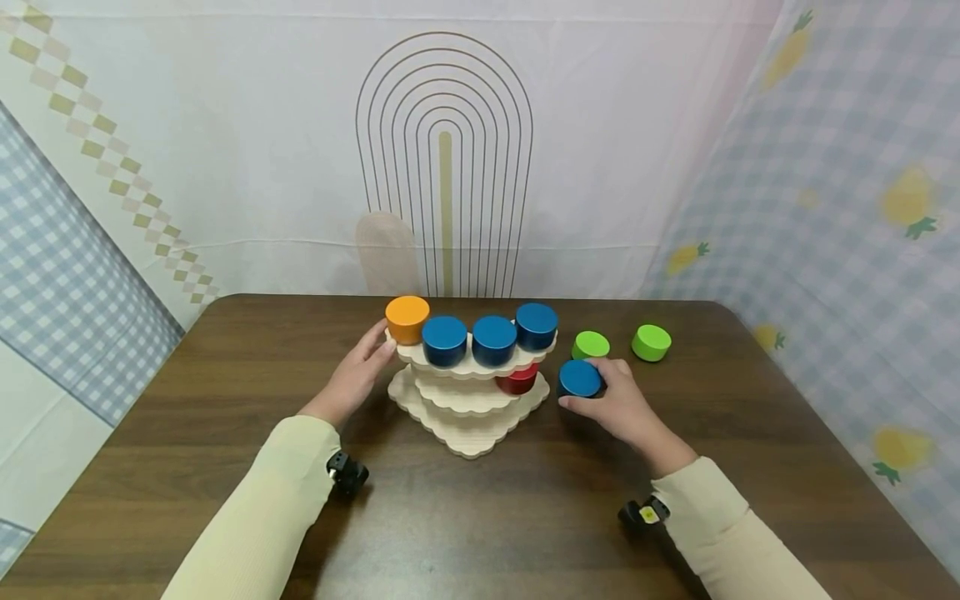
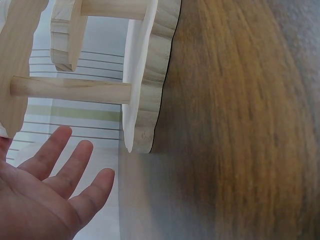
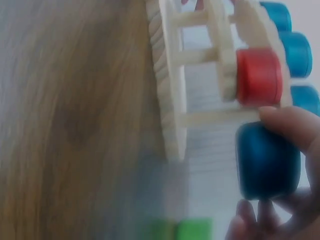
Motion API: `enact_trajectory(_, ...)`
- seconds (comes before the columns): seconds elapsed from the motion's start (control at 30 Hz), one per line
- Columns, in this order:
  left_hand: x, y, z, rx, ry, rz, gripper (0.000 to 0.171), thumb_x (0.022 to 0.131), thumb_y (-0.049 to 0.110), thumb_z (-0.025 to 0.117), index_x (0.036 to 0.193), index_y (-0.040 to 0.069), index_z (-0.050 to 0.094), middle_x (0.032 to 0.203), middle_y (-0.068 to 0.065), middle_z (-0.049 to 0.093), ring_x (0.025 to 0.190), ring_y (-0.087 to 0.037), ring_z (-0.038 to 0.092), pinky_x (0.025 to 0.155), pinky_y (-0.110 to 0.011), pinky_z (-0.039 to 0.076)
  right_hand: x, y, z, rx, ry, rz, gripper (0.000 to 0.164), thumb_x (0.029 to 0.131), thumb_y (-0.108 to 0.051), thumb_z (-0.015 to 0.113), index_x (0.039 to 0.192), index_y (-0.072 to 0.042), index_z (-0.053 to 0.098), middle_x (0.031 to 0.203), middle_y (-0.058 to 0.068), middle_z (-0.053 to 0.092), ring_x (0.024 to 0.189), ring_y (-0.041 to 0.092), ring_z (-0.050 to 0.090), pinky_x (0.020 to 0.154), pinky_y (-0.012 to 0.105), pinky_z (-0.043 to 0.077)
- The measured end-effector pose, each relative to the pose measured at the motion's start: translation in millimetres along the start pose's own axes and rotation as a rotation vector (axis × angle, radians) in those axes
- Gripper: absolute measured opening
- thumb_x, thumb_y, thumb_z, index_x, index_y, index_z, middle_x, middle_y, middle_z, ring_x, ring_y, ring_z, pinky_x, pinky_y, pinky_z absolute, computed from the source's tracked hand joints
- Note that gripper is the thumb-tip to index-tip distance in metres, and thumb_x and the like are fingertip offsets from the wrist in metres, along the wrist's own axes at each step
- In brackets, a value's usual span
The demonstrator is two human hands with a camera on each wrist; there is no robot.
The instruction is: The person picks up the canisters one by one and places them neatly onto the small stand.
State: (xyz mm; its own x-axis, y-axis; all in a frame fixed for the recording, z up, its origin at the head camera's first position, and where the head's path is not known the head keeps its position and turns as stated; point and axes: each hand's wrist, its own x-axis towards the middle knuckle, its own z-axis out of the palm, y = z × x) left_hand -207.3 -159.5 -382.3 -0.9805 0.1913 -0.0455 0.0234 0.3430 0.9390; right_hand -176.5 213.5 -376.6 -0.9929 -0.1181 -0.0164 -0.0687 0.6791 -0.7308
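A wooden tiered stand (image 1: pixel 472 431) with scalloped shelves stands on the table. My left hand (image 1: pixel 354 382) holds the left corner of its top shelf with thumb and forefinger, beside an orange cylinder (image 1: pixel 407 321); in the left wrist view, the other fingers (image 2: pixel 75 165) spread free below the shelf. Three blue cylinders (image 1: pixel 493 340) also sit on the top shelf. A red cylinder (image 1: pixel 518 381) is on the middle shelf at the right. Right of the stand, my right hand (image 1: pixel 621 406) grips another blue cylinder (image 3: pixel 267 162), raised off the table and apart from the shelves.
Two green cylinders, one nearer (image 1: pixel 590 344) and one farther right (image 1: pixel 651 342), rest on the dark wooden table (image 1: pixel 480 533) beyond my right hand. A patterned cloth (image 1: pixel 585 167) hangs behind the table, with checked cloth on both sides.
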Motion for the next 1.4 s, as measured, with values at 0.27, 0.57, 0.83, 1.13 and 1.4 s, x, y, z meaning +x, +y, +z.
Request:
enact_trajectory(0.27, -1.1, 0.2, -0.3, -0.018, 0.002, 0.011, 0.065, 0.104, 0.043, 0.036, 0.157, 0.014, 0.010, 0.149, -0.025, 0.034, 0.136, -0.040, 0.037, 0.110, -0.060, 0.026, -10, -16, 11, 0.013, 0.009, 0.009, 0.070, 0.084, -0.029, 0.075, 0.136, 0.006, 0.043, 0.129, 0.024, 0.038, 0.118, 0.041, 0.040, 0.094, 0.056, 0.045)
enact_trajectory(0.57, -0.5, -1.0, 0.0, -0.031, 0.002, 0.028, 0.064, 0.105, 0.041, 0.036, 0.157, 0.014, 0.010, 0.148, -0.025, 0.034, 0.135, -0.040, 0.038, 0.110, -0.060, 0.026, -22, -33, 22, 0.018, 0.042, -0.007, 0.064, 0.082, -0.027, 0.077, 0.130, 0.005, 0.049, 0.126, 0.023, 0.042, 0.116, 0.039, 0.042, 0.091, 0.055, 0.046)
enact_trajectory(0.83, -1.5, 1.3, 0.5, -0.022, 0.002, 0.019, 0.065, 0.104, 0.042, 0.036, 0.157, 0.014, 0.009, 0.151, -0.024, 0.031, 0.135, -0.040, 0.038, 0.110, -0.059, 0.026, -28, -46, 33, 0.041, 0.049, -0.031, 0.060, 0.080, -0.025, 0.078, 0.126, 0.003, 0.052, 0.124, 0.020, 0.044, 0.115, 0.036, 0.044, 0.091, 0.053, 0.046)
enact_trajectory(1.13, 0.3, -0.4, 1.0, -0.022, -0.003, 0.030, 0.065, 0.105, 0.041, 0.036, 0.156, 0.012, 0.010, 0.149, -0.025, 0.032, 0.135, -0.040, 0.038, 0.111, -0.059, 0.025, -33, -57, 42, 0.069, 0.043, -0.034, 0.065, 0.079, -0.026, 0.080, 0.130, 0.003, 0.051, 0.123, 0.018, 0.044, 0.114, 0.036, 0.046, 0.090, 0.052, 0.048)
enact_trajectory(1.4, 0.3, -0.5, 1.3, -0.010, 0.004, 0.036, 0.065, 0.105, 0.041, 0.035, 0.156, 0.011, 0.010, 0.151, -0.025, 0.030, 0.135, -0.040, 0.037, 0.111, -0.059, 0.025, -35, -67, 56, 0.069, 0.062, -0.054, 0.066, 0.077, -0.024, 0.082, 0.130, 0.001, 0.052, 0.122, 0.015, 0.044, 0.112, 0.033, 0.048, 0.090, 0.050, 0.049)
